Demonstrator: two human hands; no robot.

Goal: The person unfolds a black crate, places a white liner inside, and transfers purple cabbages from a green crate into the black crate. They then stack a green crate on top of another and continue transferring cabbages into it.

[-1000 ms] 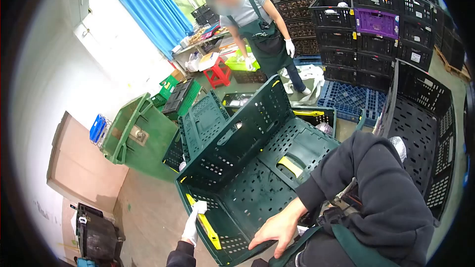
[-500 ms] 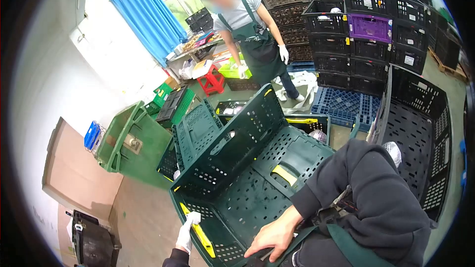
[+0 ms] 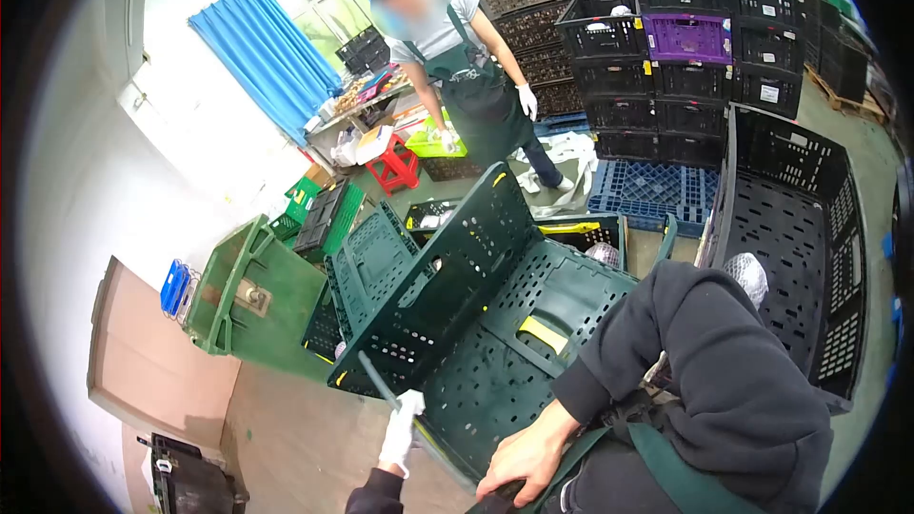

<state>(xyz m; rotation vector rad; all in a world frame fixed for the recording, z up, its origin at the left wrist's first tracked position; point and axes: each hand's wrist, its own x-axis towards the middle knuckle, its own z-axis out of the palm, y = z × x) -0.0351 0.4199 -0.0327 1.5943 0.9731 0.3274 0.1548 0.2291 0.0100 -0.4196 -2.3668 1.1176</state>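
Note:
A dark green perforated crate [image 3: 514,362] with yellow handles lies low in front of me, its long far wall upright. My left hand [image 3: 400,430], in a white glove, has its fingers wrapped round the top edge of the crate's left end panel, which leans inward. My right hand [image 3: 526,457] is bare. It rests at the crate's near edge, close to my lap, fingers bent downward; whether anything lies under them is hidden.
A co-worker [image 3: 471,67] in a dark apron and white gloves stands beyond the crate. A green bin [image 3: 257,300] is at the left, a large black crate [image 3: 781,247] at the right, and stacked black crates [image 3: 685,95] behind.
My left hand has moved right and slightly up with the end panel, which has tilted inward. My right hand has barely moved. The view has shifted a little.

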